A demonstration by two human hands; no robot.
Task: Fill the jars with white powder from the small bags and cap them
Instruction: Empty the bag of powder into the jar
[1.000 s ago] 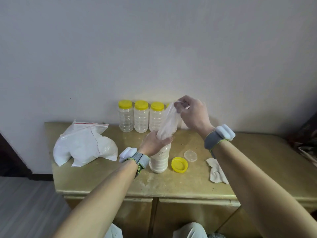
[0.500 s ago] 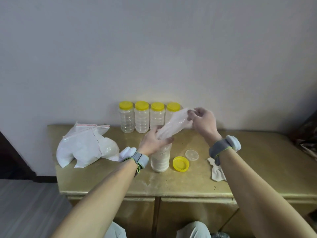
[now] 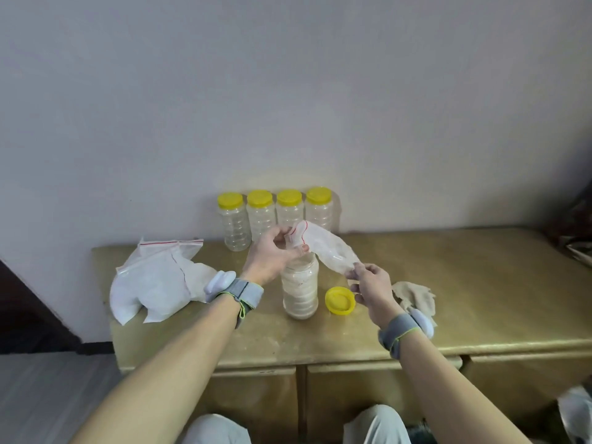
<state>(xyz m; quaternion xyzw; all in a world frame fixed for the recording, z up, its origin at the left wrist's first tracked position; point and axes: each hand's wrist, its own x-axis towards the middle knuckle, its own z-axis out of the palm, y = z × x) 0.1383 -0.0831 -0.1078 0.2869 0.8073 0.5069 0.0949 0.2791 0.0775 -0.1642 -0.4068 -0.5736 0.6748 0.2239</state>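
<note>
Spillage is the main worry: the open jar [image 3: 300, 286] stands on the table [image 3: 480, 283], filled with white powder almost to its neck, and neither hand appears to steady it. The left hand [image 3: 272, 256] pinches the zip end of the small bag [image 3: 323, 248] right over the jar's mouth. The right hand [image 3: 373, 285] pinches the bag's closed end, lower and off to the right, so the near-empty bag sags between them. Any powder clinging inside probably slides toward that closed end, and a careless pull could shake it over the tabletop instead of into the jar. A tug on the bag or a brush from the left wrist could tip the jar. The yellow lid [image 3: 339, 300] lies between the jar and the right hand, where a knock could shift it. Powder on the rim may also foul the threads at capping.
</note>
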